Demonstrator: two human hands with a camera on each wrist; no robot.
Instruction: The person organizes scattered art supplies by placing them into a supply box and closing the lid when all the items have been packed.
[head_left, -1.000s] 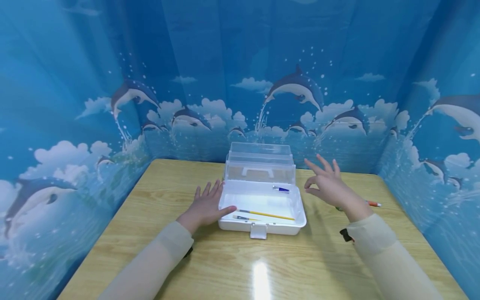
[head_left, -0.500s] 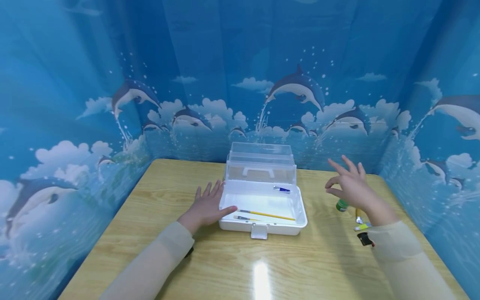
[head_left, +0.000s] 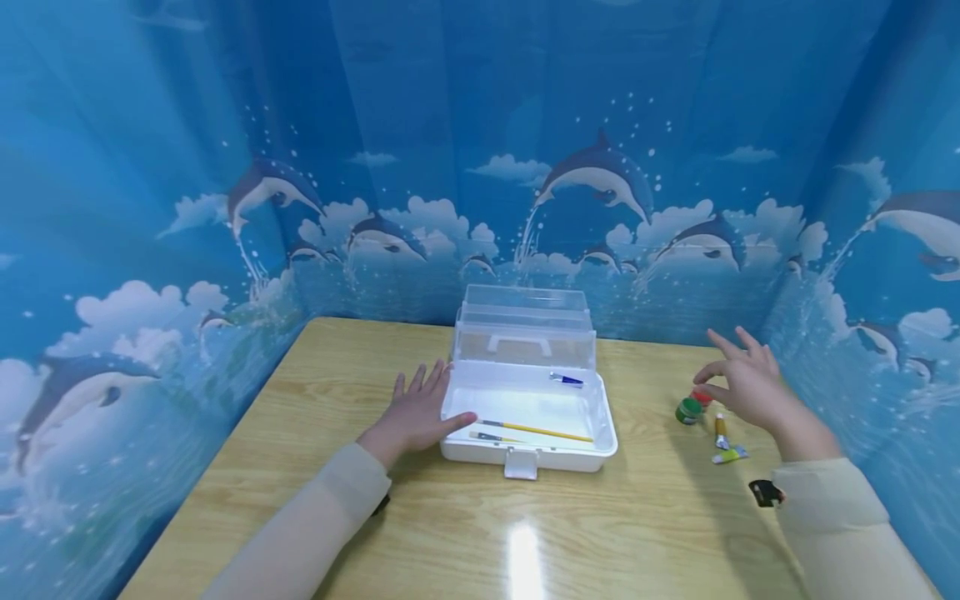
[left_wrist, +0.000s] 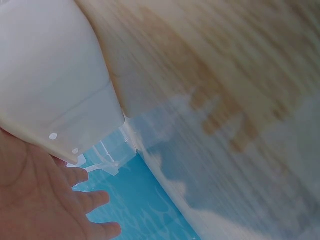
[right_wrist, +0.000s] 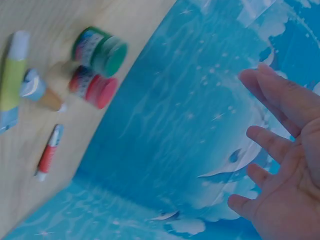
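Observation:
My left hand (head_left: 412, 417) rests with spread fingers against the left side of a white plastic box (head_left: 531, 457), its thumb over the rim. Inside the box lie a yellow-handled paintbrush (head_left: 536, 430), a second brush (head_left: 491, 437) and a blue paint tube (head_left: 566, 380). My right hand (head_left: 753, 392) hovers over the right side of the table, holding nothing. Below it stand a green paint jar (head_left: 688, 411) and a red paint jar (right_wrist: 94, 87). Near them lie a brown-yellow paint tube (head_left: 721, 431), a lime-green paint tube (head_left: 730, 455) and a small red tube (right_wrist: 47, 155).
The box's clear lid (head_left: 525, 321) stands raised at the back, and its front latch (head_left: 521, 464) hangs down. Around the wooden table (head_left: 420, 533) hangs a blue dolphin-print curtain (head_left: 510, 208) on the back and both sides.
My right hand has moved right, from beside the box to above the paint jars and tubes, which have come into sight. My left hand stays against the box.

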